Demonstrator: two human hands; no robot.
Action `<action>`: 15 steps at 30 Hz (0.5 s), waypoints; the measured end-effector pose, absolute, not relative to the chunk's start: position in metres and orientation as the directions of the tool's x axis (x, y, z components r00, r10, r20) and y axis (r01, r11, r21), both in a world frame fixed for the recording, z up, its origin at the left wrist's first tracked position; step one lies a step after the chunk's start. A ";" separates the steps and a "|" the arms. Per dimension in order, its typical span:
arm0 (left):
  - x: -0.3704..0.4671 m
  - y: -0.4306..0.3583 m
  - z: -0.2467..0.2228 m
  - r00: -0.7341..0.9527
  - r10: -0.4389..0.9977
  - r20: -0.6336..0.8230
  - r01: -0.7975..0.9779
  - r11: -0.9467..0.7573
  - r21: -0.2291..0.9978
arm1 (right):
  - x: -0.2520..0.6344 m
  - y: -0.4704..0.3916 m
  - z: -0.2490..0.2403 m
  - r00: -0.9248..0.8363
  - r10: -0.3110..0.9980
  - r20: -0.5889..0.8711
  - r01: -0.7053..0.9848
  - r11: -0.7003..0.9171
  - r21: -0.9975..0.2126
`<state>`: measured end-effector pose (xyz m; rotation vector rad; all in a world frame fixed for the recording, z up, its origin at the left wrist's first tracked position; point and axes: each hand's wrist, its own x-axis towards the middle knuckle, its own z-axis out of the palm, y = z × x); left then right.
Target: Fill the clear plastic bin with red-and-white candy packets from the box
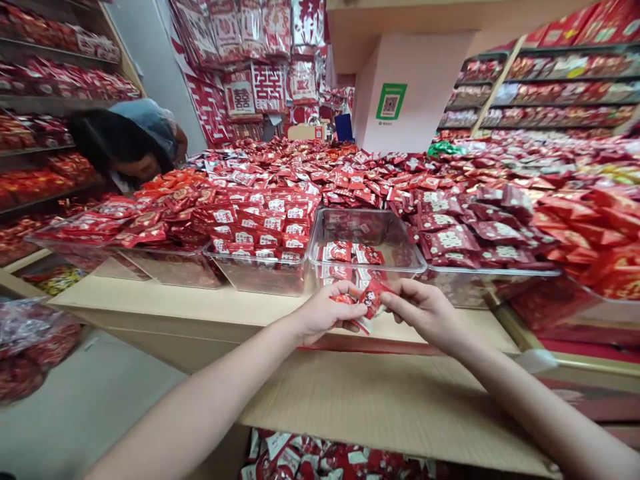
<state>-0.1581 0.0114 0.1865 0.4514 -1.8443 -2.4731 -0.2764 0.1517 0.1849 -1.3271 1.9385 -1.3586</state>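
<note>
Just in front of a clear plastic bin, my two hands meet over small red candy packets. My left hand is closed around a few of them, their white edges poking out below the fingers. Between thumb and fingers, my right hand pinches one red candy packet, which touches the left hand's fingers too. A short row of similar packets lies at the front of the bin, whose back part shows bare plastic. How many packets my left hand holds is hidden.
Bins heaped with red packets stand on the left, and dark red packets on the right. A person bends over at the far left. A pillar with a green code sign rises behind. An open compartment below holds more packets.
</note>
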 end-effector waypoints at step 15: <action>-0.154 0.009 0.174 -0.963 -0.039 -0.268 -0.261 -0.135 0.956 | -0.276 0.144 0.175 -0.464 -0.848 0.255 -0.494 0.009 -0.869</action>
